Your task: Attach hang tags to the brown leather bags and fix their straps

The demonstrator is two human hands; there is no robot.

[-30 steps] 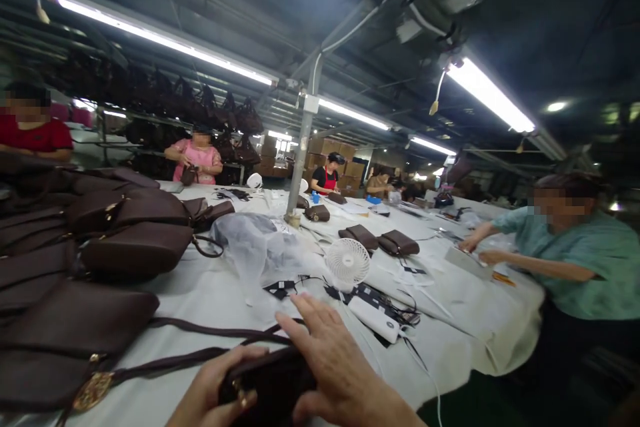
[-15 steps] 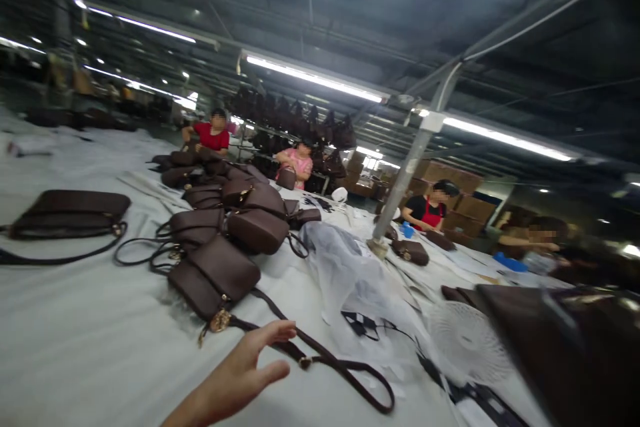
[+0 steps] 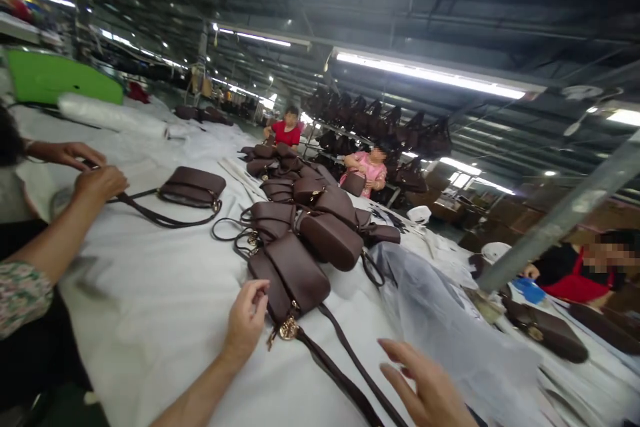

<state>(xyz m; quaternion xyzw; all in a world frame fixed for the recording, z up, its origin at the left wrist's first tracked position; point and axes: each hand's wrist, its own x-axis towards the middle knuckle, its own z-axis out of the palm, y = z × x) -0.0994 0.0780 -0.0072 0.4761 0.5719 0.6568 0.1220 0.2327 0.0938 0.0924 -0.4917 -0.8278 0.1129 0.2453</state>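
Observation:
My left hand [image 3: 245,321] is at the lower left edge of a dark brown bag [image 3: 293,277], its fingers loosely bent and apart, with nothing visible between them. A round gold charm [image 3: 289,329] hangs from the bag's zipper end, close to my fingertips. Two lengths of dark strap [image 3: 345,377] run from the bag toward the bottom edge. To the right of the strap, my right hand [image 3: 423,383] hovers with fingers spread, holding nothing. More brown bags [image 3: 327,237] are heaped just behind the nearest one.
At left, another person's hands [image 3: 97,173] hold the strap of a separate brown bag [image 3: 193,187]. Clear plastic sheeting [image 3: 430,300] lies right of the pile, near a slanted metal pole [image 3: 555,227]. A plastic roll [image 3: 113,115] is at the back left. Several people work beyond.
The view has swung left, bringing the neighbouring person's arms into sight. My left hand has moved from over the strap to the bag's edge. My right hand has come into view.

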